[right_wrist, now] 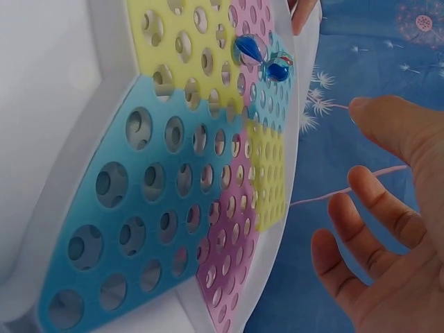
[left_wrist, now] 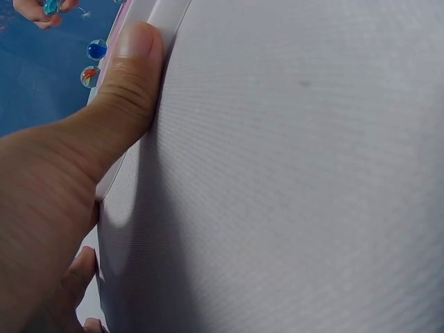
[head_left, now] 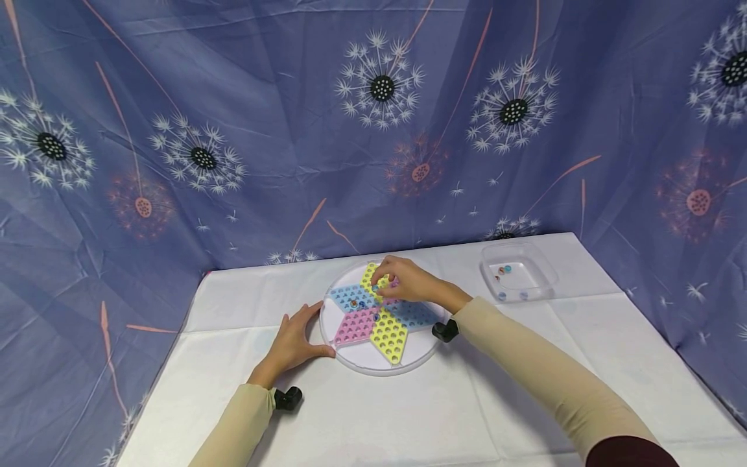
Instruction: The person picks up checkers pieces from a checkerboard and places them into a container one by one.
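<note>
A round white Chinese checkers board (head_left: 348, 353) bears a star of yellow, blue and pink holed sections. My left hand (head_left: 292, 342) rests at its left edge, thumb and fingers spread against the rim. The thumb (left_wrist: 132, 83) lies along the rim in the left wrist view. Above the board's far part, my right hand (head_left: 411, 280) pinches a teal glass marble (left_wrist: 51, 6) between thumb and fingers. An orange-streaked marble (head_left: 354, 303) and blue marbles (head_left: 376, 317) sit in holes near the star's middle. In the right wrist view, the right hand (right_wrist: 388, 229) shows curled fingers.
A clear plastic box (head_left: 545, 275) stands at the back right of the white-covered table (head_left: 379, 415), with several marbles (head_left: 508, 268) inside. A blue curtain with dandelion prints (head_left: 292, 130) hangs behind and along both sides.
</note>
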Action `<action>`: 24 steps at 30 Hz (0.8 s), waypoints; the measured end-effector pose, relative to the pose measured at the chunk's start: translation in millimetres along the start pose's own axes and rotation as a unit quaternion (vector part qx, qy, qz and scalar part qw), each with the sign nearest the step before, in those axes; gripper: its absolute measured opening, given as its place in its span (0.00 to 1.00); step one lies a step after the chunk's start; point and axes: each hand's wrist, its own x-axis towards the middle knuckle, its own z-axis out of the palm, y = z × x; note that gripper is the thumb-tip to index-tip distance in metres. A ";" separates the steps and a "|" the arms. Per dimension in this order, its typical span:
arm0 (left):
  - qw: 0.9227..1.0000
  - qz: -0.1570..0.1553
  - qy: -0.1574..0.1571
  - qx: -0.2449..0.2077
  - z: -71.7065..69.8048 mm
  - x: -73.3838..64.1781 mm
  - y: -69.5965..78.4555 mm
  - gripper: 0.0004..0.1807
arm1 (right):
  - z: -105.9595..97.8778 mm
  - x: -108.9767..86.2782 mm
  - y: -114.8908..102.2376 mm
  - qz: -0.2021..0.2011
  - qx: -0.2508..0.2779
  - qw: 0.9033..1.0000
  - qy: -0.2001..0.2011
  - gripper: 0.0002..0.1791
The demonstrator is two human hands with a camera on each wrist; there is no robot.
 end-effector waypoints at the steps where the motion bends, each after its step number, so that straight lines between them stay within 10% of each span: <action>1: 1.000 0.001 0.000 0.001 0.2 0.3 -0.2 0.65 | 0.0 0.2 0.5 0.002 0.001 1.000 0.000 0.10; 24: 1.000 -0.005 0.001 0.001 0.0 -0.4 2.3 0.65 | -22.5 -31.8 22.2 0.048 -0.006 0.998 0.047 0.09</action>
